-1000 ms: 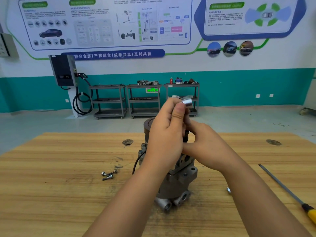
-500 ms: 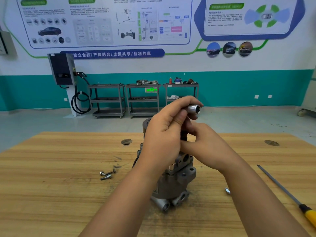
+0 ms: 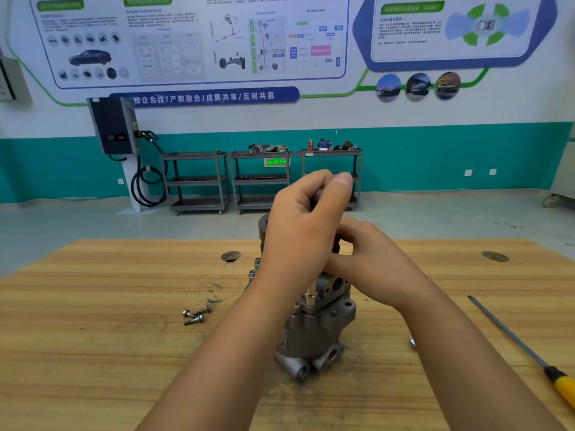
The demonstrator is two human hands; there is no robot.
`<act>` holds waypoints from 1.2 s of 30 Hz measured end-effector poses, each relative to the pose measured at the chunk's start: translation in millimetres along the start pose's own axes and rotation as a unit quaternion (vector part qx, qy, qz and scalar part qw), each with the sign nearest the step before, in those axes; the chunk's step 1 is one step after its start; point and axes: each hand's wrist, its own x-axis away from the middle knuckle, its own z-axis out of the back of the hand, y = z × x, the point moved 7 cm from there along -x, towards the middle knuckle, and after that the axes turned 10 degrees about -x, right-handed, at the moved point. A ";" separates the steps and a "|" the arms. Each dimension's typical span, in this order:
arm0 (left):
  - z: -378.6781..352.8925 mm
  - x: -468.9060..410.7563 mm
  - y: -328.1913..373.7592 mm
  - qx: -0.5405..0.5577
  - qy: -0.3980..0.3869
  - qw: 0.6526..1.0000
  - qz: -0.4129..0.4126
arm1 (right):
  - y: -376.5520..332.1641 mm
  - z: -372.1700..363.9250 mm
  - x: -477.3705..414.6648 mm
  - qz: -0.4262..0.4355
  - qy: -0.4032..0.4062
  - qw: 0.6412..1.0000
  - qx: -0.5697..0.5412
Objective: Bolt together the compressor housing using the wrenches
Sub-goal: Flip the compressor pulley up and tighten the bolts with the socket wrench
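Bright, flat indoor light; lamps out of view. Soft faint shadows on the table (image 3: 93, 353) under both arms (image 3: 224, 362) and beside the loose bolts (image 3: 196, 315). Left hand (image 3: 306, 225) above the table's middle smears with motion, thumb tip worst; wrench (image 3: 310, 286) in it blurred too. Posters (image 3: 193, 42) behind the table soft, small text unreadable. Wide-angle bend: table's far edge bows, corners stretch.

A yellow-handled screwdriver (image 3: 510, 334) lies on the wooden table (image 3: 93, 368), and three grey carts (image 3: 259, 181) stand by the wall.
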 end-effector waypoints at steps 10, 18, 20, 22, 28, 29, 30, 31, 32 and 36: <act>7.7 -2.7 -15.4 0.068 0.030 0.997 0.024 | 7.7 5.0 2.2 -0.036 -0.025 0.999 -0.024; 15.8 18.8 -9.2 -0.066 0.227 0.970 -0.063 | 11.6 5.8 1.8 -0.036 -0.030 0.999 -0.026; 10.5 18.8 -6.9 -0.094 0.237 0.965 -0.055 | 9.6 6.0 2.2 -0.027 -0.033 0.998 -0.039; 2.5 18.1 -2.9 -0.084 0.229 0.968 -0.050 | 4.6 5.9 3.5 -0.018 -0.037 0.998 -0.049; -2.9 7.6 0.0 -0.045 0.163 0.985 -0.041 | 4.1 6.4 5.5 -0.027 -0.041 0.993 -0.109; -2.2 5.1 0.5 -0.038 0.154 0.987 -0.034 | 5.5 6.7 5.3 -0.031 -0.040 0.993 -0.110; -1.7 2.8 0.6 -0.027 0.144 0.989 -0.024 | 6.2 6.6 5.2 -0.033 -0.040 0.992 -0.111; -1.4 0.5 -0.6 -0.010 0.134 0.991 -0.011 | 5.7 6.1 5.3 -0.032 -0.041 0.992 -0.112; -1.2 -1.8 -3.1 0.011 0.120 0.993 0.002 | 5.3 5.3 5.5 -0.030 -0.041 0.992 -0.114; -3.6 -10.0 -16.8 0.121 0.025 0.991 0.050 | 8.6 3.9 6.1 -0.033 -0.041 0.989 -0.136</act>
